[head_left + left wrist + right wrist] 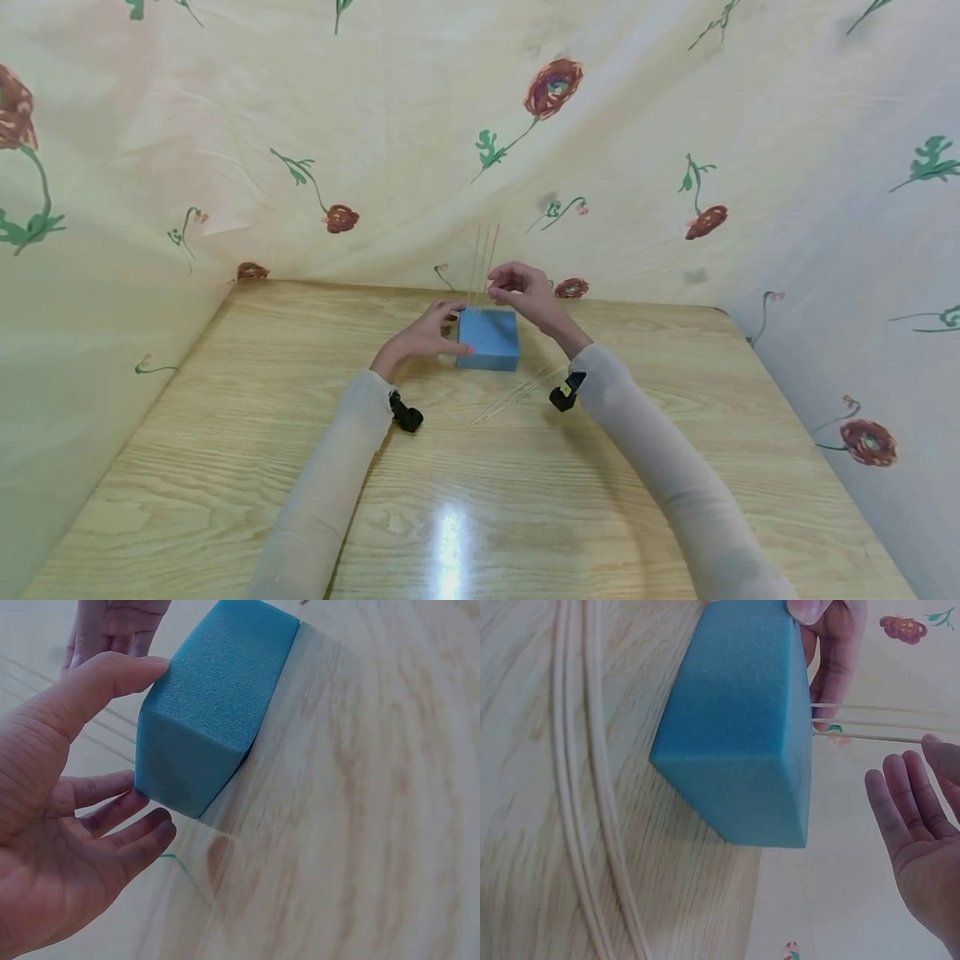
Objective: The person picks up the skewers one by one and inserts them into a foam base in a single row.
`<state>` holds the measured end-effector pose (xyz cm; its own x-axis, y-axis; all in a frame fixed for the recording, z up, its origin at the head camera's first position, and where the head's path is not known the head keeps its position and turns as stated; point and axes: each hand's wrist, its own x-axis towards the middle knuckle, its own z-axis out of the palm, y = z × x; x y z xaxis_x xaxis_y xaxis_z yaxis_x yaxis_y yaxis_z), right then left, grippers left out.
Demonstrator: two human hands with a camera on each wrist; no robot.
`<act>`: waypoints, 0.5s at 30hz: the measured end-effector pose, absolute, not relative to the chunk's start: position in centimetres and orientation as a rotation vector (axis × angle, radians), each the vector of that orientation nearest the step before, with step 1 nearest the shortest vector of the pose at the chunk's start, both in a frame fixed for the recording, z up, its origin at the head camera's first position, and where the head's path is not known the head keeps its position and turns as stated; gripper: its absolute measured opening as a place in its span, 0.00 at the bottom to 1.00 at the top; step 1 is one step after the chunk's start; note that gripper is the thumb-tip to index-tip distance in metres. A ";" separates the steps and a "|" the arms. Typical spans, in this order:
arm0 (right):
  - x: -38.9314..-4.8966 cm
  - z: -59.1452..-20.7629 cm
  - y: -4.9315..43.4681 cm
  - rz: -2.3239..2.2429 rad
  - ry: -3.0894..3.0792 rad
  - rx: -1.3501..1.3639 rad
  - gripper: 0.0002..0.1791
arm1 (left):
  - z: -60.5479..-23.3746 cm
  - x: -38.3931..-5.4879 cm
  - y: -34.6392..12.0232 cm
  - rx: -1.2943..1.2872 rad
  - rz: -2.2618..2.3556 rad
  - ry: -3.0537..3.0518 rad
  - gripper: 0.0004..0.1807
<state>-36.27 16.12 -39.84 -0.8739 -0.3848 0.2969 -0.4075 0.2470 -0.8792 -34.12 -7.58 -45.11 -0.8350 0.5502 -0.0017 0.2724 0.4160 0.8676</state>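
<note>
A blue foam block (pixel 489 335) sits on the wooden table. My left hand (pixel 422 335) grips it from the left, thumb at the near edge and fingertips at the far side. Thin wooden sticks (pixel 885 710) stand up out of the block's top, near its far left part. My right hand (pixel 527 293), above the block's far side, pinches one thin wooden stick (pixel 874 738) between thumb and forefinger; its lower end meets the block's top. The other right fingers are loosely bent. In the left wrist view the right hand (pixel 124 626) is partly cut off.
Several more thin wooden sticks (pixel 513 397) lie on the table (pixel 390 500), nearer than the block and between the forearms. A floral cloth (pixel 420 150) hangs behind the table's back edge and along both sides. Each wrist wears a small black camera (pixel 406 413).
</note>
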 end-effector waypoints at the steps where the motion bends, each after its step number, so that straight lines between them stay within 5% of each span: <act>1: -36.1 -39.8 16.3 1.741 -2.478 0.780 0.10 | -45.1 -34.1 -7.6 0.713 1.385 2.388 0.49; 15: -33.3 -40.0 19.1 1.526 -2.654 0.854 0.15 | -45.2 -34.2 -7.3 0.756 1.343 2.450 0.51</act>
<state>-33.35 19.13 -39.97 -0.8549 -0.4665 0.2272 -0.4311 0.3948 -0.8114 -34.17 -7.34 -45.20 -0.8353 0.5489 0.0316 0.3218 0.4415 0.8376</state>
